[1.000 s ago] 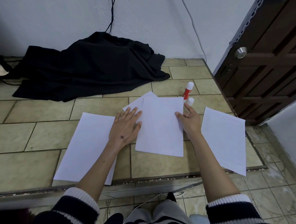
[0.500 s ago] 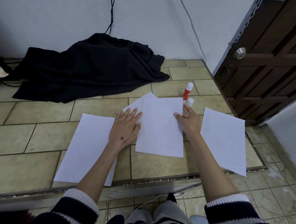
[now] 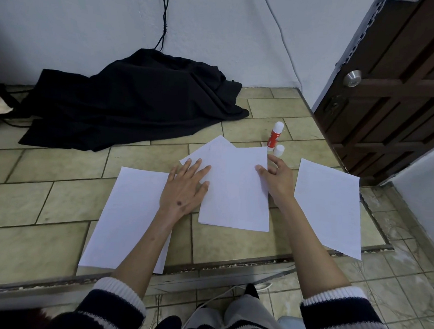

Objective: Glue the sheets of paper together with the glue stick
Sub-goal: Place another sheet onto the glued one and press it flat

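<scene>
Several white sheets lie on the tiled floor. A middle sheet (image 3: 237, 191) lies on top of another sheet (image 3: 209, 150) whose corner pokes out behind it. My left hand (image 3: 185, 188) rests flat, fingers spread, on the left edge of this pair. My right hand (image 3: 277, 178) touches the right edge of the top sheet with thumb and fingertips, holding nothing. A single sheet (image 3: 129, 217) lies at the left under my left forearm, and another (image 3: 330, 207) lies at the right. The red glue stick (image 3: 275, 136) stands upright behind the sheets, its white cap (image 3: 279, 149) beside it.
A heap of black cloth (image 3: 136, 101) lies at the back left against the white wall, with cables hanging above it. A dark wooden door (image 3: 398, 86) stands at the right. A raised floor edge (image 3: 204, 268) runs across in front of my knees.
My right hand has shifted slightly along the right edge of the top sheet. My left hand stays flat in place.
</scene>
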